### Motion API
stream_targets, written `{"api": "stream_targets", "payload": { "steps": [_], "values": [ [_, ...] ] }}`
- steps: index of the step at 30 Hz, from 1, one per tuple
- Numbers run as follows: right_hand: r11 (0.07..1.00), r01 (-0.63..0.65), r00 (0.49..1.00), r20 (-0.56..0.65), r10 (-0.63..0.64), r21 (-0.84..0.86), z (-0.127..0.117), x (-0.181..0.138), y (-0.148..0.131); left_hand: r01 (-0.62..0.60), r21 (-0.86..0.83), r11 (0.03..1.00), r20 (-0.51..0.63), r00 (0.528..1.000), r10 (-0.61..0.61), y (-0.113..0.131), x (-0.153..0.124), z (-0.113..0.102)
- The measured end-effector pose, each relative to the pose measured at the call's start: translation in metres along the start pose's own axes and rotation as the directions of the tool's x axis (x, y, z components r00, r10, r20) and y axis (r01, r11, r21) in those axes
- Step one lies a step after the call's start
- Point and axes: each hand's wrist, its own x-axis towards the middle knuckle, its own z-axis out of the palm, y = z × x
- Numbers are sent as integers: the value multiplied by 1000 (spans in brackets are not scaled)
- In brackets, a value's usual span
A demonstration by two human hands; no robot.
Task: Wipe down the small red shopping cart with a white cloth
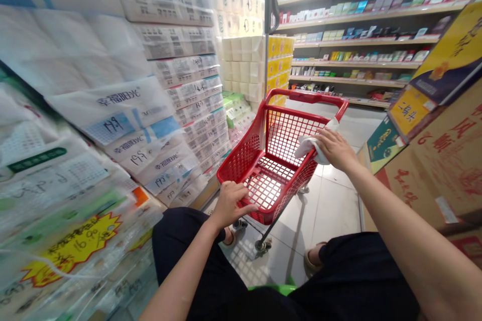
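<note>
- Your left hand (231,202) grips the red cart (281,161); your right hand (336,148) clasps white cloth (306,146) against its side.
- Wiping, apparently; further strokes call for steady bracing.

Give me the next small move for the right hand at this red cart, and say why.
Probably slide the white cloth a little along the side rim toward the handle: the right hand already has it draped over that rim, the rim leads up to the handle, and the left hand on the near end could steady the red cart.
</note>
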Motion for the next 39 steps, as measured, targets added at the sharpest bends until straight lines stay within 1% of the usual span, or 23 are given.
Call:
{"api": "stream_targets", "payload": {
  "steps": [2, 5, 7, 10, 14, 15, 16, 18, 20, 21, 24, 26, 27, 29, 32, 36, 39],
  "values": [
    [1000, -15, 1000, -25, 15, 6, 4, -4, -8, 7, 3, 1000, -6, 1000, -7, -2, 0, 0],
    [1000, -1, 998, -65, 3, 30, 8, -23, -38, 15, 8, 1000, -12, 1000, -15, -5, -1, 0],
    [997, 30, 997, -71, -25, 68, 8, -41, -68, 17, 12, 1000, -9, 1000, -16, -6, -1, 0],
    [982, 84, 994, -86, -70, 170, 3, -73, -124, 19, 15, 1000, -9, 1000, -19, -7, -1, 1],
    [927, 216, 975, -123, -186, 308, -2, -115, -195, 17, 22, 1000, -13, 1000, -17, -3, 1, 2],
    [906, 259, 964, -153, -219, 336, -1, -124, -208, 16, 23, 1000, -13, 1000, -16, -2, 1, 2],
    [888, 273, 958, -186, -217, 371, 1, -131, -218, 15, 21, 1000, -13, 1000, -15, 0, 1, 1],
    [860, 271, 952, -252, -173, 433, 6, -142, -228, 12, 15, 1000, -9, 1000, -12, 3, 1, 1],
    [839, 266, 945, -298, -132, 474, 10, -147, -228, 8, 11, 1000, -1, 1000, -8, 6, 0, 1],
    [828, 279, 941, -310, -135, 485, 12, -147, -225, 7, 11, 1000, 0, 1000, -7, 8, 0, 1],
    [790, 341, 929, -310, -201, 509, 14, -144, -212, 9, 5, 1000, 0, 1000, -9, 9, 0, 2],
    [780, 342, 928, -317, -194, 524, 13, -139, -203, 12, -5, 1000, 2, 1000, -12, 8, 0, 3],
    [789, 317, 932, -328, -156, 526, 14, -135, -198, 11, -9, 1000, 4, 1000, -11, 8, 0, 3],
    [824, 234, 932, -359, -39, 517, 15, -125, -185, 7, -11, 1000, 10, 1000, -6, 6, 1, 2],
    [875, 114, 910, -403, 99, 471, 19, -101, -157, -1, -9, 1000, 18, 1000, 1, 4, 1, -1],
    [891, -18, 846, -468, 255, 454, 25, -65, -114, 4, -11, 1000, 25, 1000, -4, 3, 1, -4],
    [889, -139, 801, -479, 360, 436, 30, -43, -87, 8, -15, 1000, 28, 1000, -8, 4, 0, -4]
  ]
}}
